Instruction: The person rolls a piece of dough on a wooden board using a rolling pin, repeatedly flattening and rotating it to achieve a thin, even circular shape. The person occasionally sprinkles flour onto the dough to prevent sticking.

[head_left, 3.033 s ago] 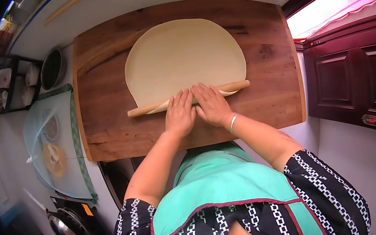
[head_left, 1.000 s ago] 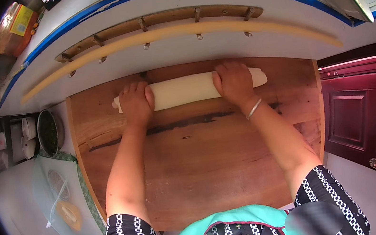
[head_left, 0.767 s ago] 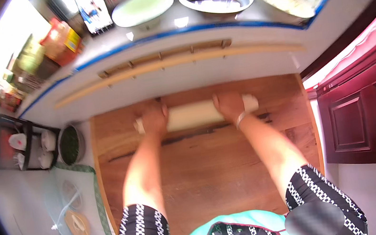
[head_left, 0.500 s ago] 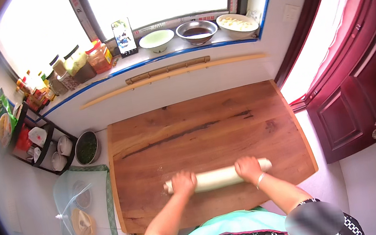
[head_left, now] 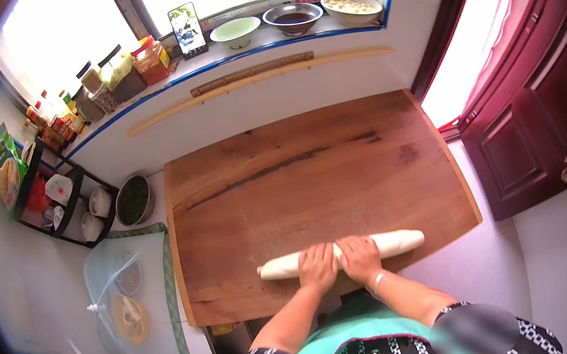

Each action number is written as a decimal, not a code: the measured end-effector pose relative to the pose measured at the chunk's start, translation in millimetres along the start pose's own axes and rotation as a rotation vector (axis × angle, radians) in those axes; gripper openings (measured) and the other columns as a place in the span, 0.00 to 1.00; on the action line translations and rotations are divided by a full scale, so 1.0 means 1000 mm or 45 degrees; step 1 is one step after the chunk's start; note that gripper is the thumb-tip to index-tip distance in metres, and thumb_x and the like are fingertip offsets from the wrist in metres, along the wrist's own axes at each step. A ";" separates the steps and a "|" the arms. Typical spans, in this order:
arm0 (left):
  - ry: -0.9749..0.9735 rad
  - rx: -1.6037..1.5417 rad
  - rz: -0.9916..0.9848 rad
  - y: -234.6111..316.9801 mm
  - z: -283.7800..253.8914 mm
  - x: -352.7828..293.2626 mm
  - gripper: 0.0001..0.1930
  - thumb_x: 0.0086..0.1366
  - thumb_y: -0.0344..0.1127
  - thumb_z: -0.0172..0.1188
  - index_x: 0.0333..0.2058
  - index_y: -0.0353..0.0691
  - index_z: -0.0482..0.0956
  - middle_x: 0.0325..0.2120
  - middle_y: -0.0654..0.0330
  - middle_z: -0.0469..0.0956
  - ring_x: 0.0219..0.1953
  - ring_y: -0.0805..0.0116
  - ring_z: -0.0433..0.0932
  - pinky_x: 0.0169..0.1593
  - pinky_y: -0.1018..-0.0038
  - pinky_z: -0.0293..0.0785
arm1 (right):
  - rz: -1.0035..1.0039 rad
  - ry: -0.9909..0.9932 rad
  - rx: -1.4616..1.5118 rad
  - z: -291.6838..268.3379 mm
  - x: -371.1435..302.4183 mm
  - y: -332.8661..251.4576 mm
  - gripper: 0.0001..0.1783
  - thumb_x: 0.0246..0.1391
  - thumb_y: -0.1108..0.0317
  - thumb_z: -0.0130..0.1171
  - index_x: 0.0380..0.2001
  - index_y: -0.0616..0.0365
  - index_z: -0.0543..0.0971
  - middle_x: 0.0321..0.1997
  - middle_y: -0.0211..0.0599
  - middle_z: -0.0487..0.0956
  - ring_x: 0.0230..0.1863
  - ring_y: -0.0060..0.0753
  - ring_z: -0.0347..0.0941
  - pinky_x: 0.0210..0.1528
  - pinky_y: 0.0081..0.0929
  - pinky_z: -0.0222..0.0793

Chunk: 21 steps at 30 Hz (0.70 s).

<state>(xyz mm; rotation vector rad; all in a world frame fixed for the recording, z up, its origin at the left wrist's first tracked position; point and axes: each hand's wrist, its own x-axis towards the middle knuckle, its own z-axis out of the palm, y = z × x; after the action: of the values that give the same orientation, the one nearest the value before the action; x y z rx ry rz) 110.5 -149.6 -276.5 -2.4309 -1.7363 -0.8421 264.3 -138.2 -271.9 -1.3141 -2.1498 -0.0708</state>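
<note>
Snugly side by side, the left hand point(head_left: 318, 266) and right hand point(head_left: 360, 257) lie across the middle of the rolled-up dough sheet point(head_left: 398, 242), near the wooden bench point(head_left: 314, 191)'s front edge; whether they grip it, I cannot tell.

The person's left hand point(head_left: 318, 266) and right hand point(head_left: 359, 258) rest side by side on the middle of a roll of pale dough point(head_left: 401, 241), fingers laid over its top, near the close edge of a wooden board point(head_left: 299, 182). A bracelet point(head_left: 378, 280) circles the right wrist. Left of the board are a bowl of greens point(head_left: 133, 200) and a mesh food cover point(head_left: 105, 274); beyond it, a phone point(head_left: 188, 31) stands on the windowsill point(head_left: 222, 52).
</note>
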 end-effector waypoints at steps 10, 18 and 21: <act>-0.085 0.133 -0.107 -0.067 0.023 0.066 0.09 0.61 0.43 0.54 0.29 0.47 0.79 0.31 0.60 0.80 0.39 0.58 0.78 0.46 0.59 0.71 | 0.095 -0.261 -0.245 0.018 0.065 0.075 0.12 0.53 0.58 0.52 0.25 0.51 0.81 0.30 0.37 0.81 0.38 0.40 0.77 0.44 0.39 0.69; -0.033 0.154 -0.162 -0.108 0.050 0.143 0.07 0.57 0.39 0.56 0.24 0.46 0.78 0.24 0.54 0.79 0.30 0.52 0.77 0.36 0.58 0.72 | 0.183 -0.308 -0.126 0.052 0.138 0.131 0.12 0.51 0.62 0.50 0.20 0.52 0.78 0.27 0.40 0.79 0.35 0.44 0.75 0.38 0.42 0.67; -0.251 -0.109 -0.437 -0.128 0.057 0.168 0.10 0.60 0.40 0.53 0.31 0.43 0.80 0.32 0.56 0.80 0.41 0.53 0.77 0.47 0.55 0.70 | 0.292 -0.372 -0.121 0.052 0.169 0.147 0.11 0.53 0.63 0.51 0.23 0.54 0.79 0.32 0.40 0.81 0.38 0.44 0.75 0.43 0.42 0.67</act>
<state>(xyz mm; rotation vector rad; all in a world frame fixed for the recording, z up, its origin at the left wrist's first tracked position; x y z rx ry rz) 58.8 62.9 -284.9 -2.3740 -2.2815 -0.7346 306.6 87.5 -264.6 -1.7075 -2.2372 0.1203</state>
